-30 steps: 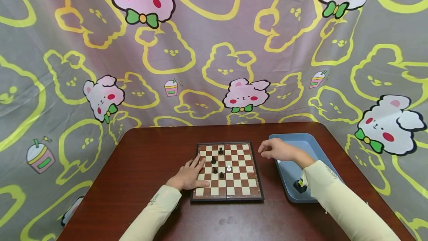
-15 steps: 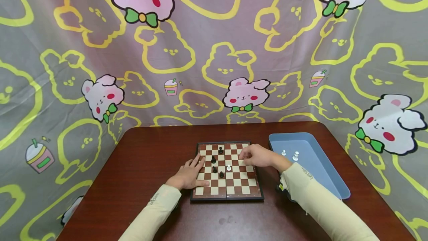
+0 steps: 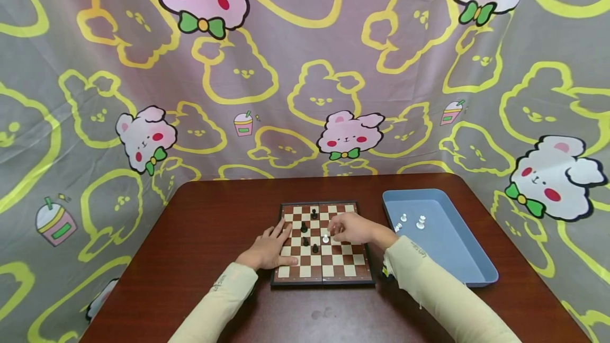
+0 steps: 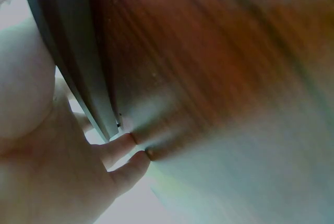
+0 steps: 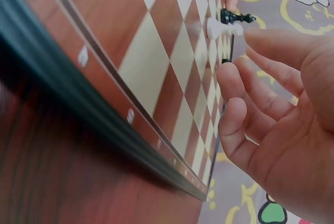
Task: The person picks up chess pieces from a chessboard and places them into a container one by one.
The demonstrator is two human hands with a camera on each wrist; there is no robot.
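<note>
Ideally, the white pawn [image 3: 325, 238], upright near the middle of the chessboard [image 3: 350, 270], should be pinched by its neck w/ R hand [image 3: 351, 228], digits apart just beside it; L hand [image 3: 268, 248], spread over the L edge, should be pressed lightly so black pieces [image 3: 304, 227] aren't nudged

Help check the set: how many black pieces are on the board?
4 on the board, left half: farthest piece, second piece, third piece, nearest piece. The left hand or right hand may hide more.
</note>
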